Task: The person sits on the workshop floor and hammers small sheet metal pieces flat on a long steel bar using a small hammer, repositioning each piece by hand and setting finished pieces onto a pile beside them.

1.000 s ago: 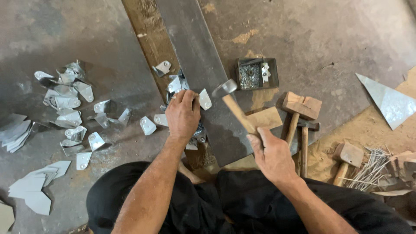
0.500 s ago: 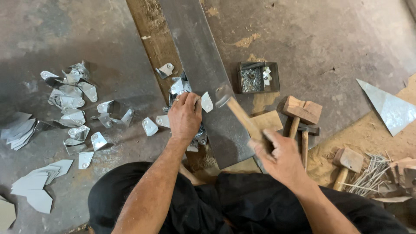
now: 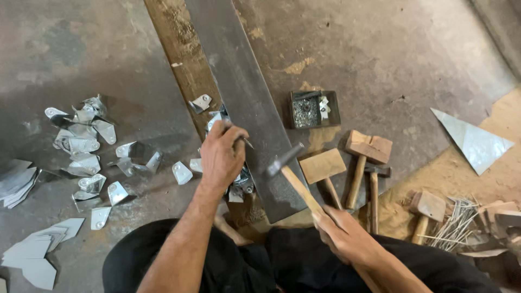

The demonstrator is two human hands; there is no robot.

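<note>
1. Hammer (image 3: 293, 172): metal head on a pale wooden handle, gripped low on the handle by the right hand (image 3: 350, 239), fingers clenched round it. Long axis runs from the right hand up and to the left; the head hangs just above the dark steel bar (image 3: 239, 87), near its lower end.
2. Punch (image 3: 247, 142): thin pointed metal piece, pinched in the fingertips of the left hand (image 3: 222, 157), its tip pointing down and to the right, onto the bar's left edge. It lies just left of and slightly above the hammer head, the two close but apart.
3. Left hand: the nearer hand to the small folded tin pieces (image 3: 239, 184) lying against the bar; it rests over them.
4. Tin cut-outs (image 3: 81, 146): scattered on the floor, well to the left.
5. Wooden mallets (image 3: 363, 157): lying to the right of the bar, untouched.
6. Small dark tray (image 3: 315, 108) of small metal bits: beyond the mallets, beside the bar.
</note>
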